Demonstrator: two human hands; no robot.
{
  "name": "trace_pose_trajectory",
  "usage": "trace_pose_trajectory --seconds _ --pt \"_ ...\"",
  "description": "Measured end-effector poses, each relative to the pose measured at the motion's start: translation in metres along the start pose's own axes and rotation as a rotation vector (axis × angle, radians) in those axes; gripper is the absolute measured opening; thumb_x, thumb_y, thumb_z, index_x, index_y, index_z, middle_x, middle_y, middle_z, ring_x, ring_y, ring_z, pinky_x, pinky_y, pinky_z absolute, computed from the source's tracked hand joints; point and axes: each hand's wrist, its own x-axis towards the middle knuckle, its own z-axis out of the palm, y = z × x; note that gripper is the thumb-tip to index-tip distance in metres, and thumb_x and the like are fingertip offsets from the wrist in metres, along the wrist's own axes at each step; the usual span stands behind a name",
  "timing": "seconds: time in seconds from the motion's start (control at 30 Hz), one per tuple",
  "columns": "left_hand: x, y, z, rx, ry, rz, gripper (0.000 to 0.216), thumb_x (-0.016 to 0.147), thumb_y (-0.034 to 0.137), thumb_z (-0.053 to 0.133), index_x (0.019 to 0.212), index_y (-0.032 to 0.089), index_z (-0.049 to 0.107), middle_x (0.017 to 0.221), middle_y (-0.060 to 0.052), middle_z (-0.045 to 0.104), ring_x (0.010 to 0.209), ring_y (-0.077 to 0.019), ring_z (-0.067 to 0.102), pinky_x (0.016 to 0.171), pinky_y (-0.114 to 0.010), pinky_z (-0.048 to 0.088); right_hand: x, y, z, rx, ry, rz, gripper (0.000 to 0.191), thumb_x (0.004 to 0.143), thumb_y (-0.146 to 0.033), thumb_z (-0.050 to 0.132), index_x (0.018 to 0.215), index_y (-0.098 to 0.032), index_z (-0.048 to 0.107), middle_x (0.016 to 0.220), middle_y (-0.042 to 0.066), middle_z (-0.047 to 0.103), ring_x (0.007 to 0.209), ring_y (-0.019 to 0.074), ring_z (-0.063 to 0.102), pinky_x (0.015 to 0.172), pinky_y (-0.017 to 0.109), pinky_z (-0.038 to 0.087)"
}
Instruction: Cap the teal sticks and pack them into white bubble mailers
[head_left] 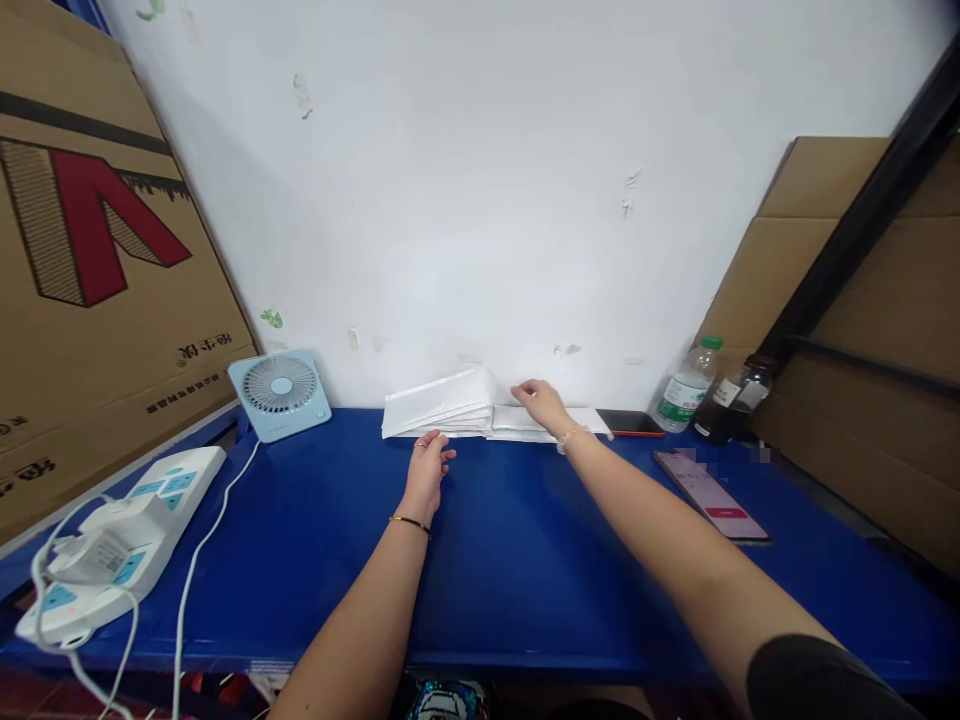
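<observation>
Dark characters and a ® sit on the carton (97, 260), too unclear to read and cut off at left; the clear plastic bottle (684, 392) near the table's far right corner has a green-and-white label, its print illegible; flat white papers (439, 402) lie stacked along the far edge of the blue table (525, 580); the hands are apart, left hand (429, 470) at the stack's front, right hand (544, 405) above its lower right part; I cannot tell whether either grips anything.
</observation>
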Motion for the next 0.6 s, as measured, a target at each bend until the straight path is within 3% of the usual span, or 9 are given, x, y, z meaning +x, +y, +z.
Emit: trace_pose_trajectory --seconds 0.07,0.17,0.3,0.37,0.43,0.5,0.6 --pt "0.001 -0.001 0.0 -0.038 0.001 -0.017 0.032 0.073 0.027 0.064 0.103 0.019 0.054 0.093 -0.002 0.06 0.064 -0.0081 0.061 0.049 -0.018 0.036 0.005 -0.025 0.019 0.069 -0.016 0.043 0.031 0.076 -0.046 0.056 0.077 -0.016 0.066 0.082 0.006 0.064 0.08 0.0184 0.057 0.071 0.027 0.039" --pt "0.004 -0.002 -0.001 -0.104 -0.015 -0.064 0.03 0.074 0.028 0.065 0.1 0.018 0.054 0.093 -0.003 0.061 0.064 -0.0092 0.063 0.049 -0.018 0.038 0.008 -0.055 0.035 0.207 -0.046 0.064 0.022 0.065 -0.036 0.063 0.056 -0.017 0.057 0.063 0.002 0.058 0.069 0.0172 0.054 0.065 0.027 0.037" --pt "0.002 0.004 -0.001 -0.311 -0.126 -0.179 0.025 0.079 0.033 0.062 0.097 0.017 0.056 0.101 -0.008 0.063 0.08 -0.0149 0.066 0.058 -0.021 0.047 -0.01 -0.076 0.03 0.369 -0.064 -0.01 0.016 0.064 -0.026 0.055 0.052 -0.017 0.049 0.054 -0.003 0.048 0.058 0.0116 0.047 0.058 0.024 0.035" --pt "-0.002 0.01 -0.001 -0.485 -0.207 -0.192 0.028 0.081 0.04 0.06 0.099 0.019 0.058 0.106 -0.008 0.064 0.092 -0.0186 0.065 0.069 -0.026 0.052 -0.032 -0.075 0.019 0.517 -0.082 -0.016 0.013 0.066 -0.027 0.051 0.057 -0.018 0.048 0.055 -0.004 0.046 0.056 0.0098 0.045 0.054 0.022 0.036" --pt "-0.008 0.015 0.0 -0.654 -0.276 -0.156 0.033 0.08 0.046 0.058 0.103 0.022 0.059 0.109 -0.007 0.064 0.102 -0.022 0.062 0.081 -0.033 0.052 -0.06 -0.066 0.006 0.949 -0.213 0.054 0.011 0.063 -0.024 0.056 0.061 -0.018 0.048 0.057 -0.004 0.047 0.055 0.0096 0.044 0.052 0.022 0.038" --pt "-0.013 0.019 0.001 -0.779 -0.296 -0.094 0.036 0.079 0.049 0.057 0.105 0.023 0.06 0.107 -0.007 0.065 0.106 -0.0244 0.06 0.087 -0.039 0.051 -0.09 -0.049 -0.006 1.219 -0.336 0.148 0.014 0.059 -0.019 0.062 0.069 -0.017 0.052 0.064 -0.002 0.052 0.057 0.0096 0.047 0.051 0.021 0.041" --pt "-0.017 0.018 0.005 -0.851 -0.266 -0.068 0.04 0.077 0.05 0.056 0.102 0.019 0.062 0.101 -0.009 0.067 0.103 -0.0261 0.061 0.088 -0.04 0.05 -0.128 -0.016 -0.018 1.325 -0.363 0.311 0.022 0.056 -0.015 0.068 0.068 -0.018 0.05 0.066 -0.002 0.052 0.055 0.0078 0.046 0.045 0.018 0.04"
